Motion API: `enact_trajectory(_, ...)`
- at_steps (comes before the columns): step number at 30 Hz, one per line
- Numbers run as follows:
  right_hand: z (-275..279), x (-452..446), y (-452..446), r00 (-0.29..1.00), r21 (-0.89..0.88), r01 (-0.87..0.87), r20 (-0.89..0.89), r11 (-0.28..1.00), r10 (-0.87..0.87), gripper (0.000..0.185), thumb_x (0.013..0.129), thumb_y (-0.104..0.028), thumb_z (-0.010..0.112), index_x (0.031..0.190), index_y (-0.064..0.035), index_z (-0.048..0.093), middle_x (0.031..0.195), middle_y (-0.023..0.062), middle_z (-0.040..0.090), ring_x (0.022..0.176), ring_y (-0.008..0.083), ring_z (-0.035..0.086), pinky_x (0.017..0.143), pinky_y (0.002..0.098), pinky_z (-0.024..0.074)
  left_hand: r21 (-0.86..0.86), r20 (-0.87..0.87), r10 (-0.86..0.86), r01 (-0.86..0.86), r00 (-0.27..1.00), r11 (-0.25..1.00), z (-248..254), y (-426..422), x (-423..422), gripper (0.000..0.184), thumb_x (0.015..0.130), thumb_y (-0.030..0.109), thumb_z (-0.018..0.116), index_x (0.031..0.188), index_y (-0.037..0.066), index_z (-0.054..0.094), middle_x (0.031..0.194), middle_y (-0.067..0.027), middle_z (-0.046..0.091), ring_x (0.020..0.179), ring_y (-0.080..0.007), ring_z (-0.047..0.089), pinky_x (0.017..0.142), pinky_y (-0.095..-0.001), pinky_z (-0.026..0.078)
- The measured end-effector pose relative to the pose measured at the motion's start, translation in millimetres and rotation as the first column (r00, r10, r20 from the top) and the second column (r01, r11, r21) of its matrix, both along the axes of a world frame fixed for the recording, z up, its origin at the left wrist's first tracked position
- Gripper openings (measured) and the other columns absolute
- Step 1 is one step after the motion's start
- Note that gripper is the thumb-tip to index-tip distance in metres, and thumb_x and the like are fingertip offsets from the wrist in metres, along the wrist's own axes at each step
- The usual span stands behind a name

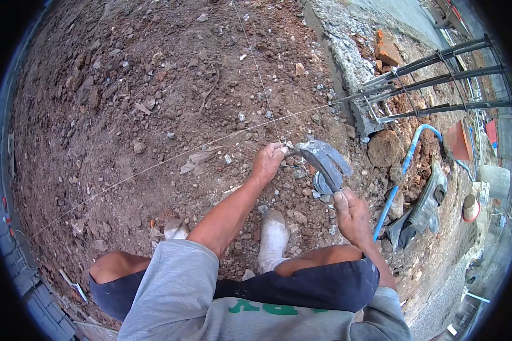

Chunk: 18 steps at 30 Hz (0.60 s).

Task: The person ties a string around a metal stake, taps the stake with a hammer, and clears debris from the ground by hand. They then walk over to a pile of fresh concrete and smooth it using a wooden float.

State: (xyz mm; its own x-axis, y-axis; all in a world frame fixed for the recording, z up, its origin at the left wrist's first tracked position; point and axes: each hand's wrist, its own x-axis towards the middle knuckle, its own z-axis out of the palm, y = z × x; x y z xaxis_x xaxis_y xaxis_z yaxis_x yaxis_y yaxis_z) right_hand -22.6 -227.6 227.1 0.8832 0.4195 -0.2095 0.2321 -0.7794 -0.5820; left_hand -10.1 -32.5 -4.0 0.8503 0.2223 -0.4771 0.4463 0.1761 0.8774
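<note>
My left hand (266, 163) is closed in a pinch where a thin string (258, 71) runs down to its fingertips. My right hand (354, 219) grips the lower end of a dark curved tool (324, 165) with a flat, dirt-smeared grey part; its exact kind is unclear. The tool's upper end comes close to my left fingers, and whether they touch it I cannot tell. Just behind the tool, partly hidden, is a round bluish-grey object (322, 184). A second pale string (205, 149) stretches across the ground and passes just above my left hand.
Rough brown soil (153, 74) with stones surrounds my feet. Rebar (438, 82) juts from a concrete edge (338, 74) at the upper right, near a broken brick (387, 48). A blue hose (407, 162), a dark crumpled sheet (424, 210) and a bucket (493, 182) lie to the right.
</note>
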Motion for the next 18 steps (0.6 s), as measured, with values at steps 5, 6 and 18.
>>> enact_trajectory(5,-22.2,-18.1,-16.9,0.984,0.200,0.176,-0.028,0.964,-0.174,0.044,0.101,-0.039,0.044,0.075,-0.0047,0.054,0.056,0.0021,0.046,0.050,0.0150,0.042,0.049,0.0324,0.0348,0.011,-0.007,-0.012,0.012,1.000,1.000,-2.8,-3.7,-0.1,0.041,0.091,0.026,0.063,0.121,-0.002,0.059,0.108,-0.0100,0.068,0.100,-0.0158,0.062,0.090,-0.0281,0.046)
enact_trajectory(6,-28.5,-19.2,-20.2,0.979,0.239,0.198,-0.012,0.950,-0.201,0.048,0.101,-0.041,0.043,0.071,-0.0051,0.053,0.056,-0.0015,0.045,0.050,0.0099,0.038,0.049,0.0297,0.0325,0.004,-0.013,-0.006,0.006,1.000,1.000,2.3,-0.9,1.7,0.041,0.091,0.026,0.062,0.121,-0.002,0.059,0.108,-0.0096,0.068,0.099,-0.0155,0.062,0.090,-0.0277,0.046)
enact_trajectory(18,-97.9,-11.9,-110.3,0.621,0.163,0.764,-0.446,0.624,-0.645,0.045,0.101,-0.042,0.047,0.069,-0.0101,0.052,0.053,-0.0056,0.041,0.047,0.0047,0.035,0.044,0.0240,0.0276,-0.345,-0.216,0.039,-0.113,0.976,0.932,46.9,15.0,10.0,0.045,0.098,0.025,0.050,0.137,0.005,0.042,0.126,-0.0133,0.060,0.116,-0.0226,0.058,0.097,-0.0378,0.047)
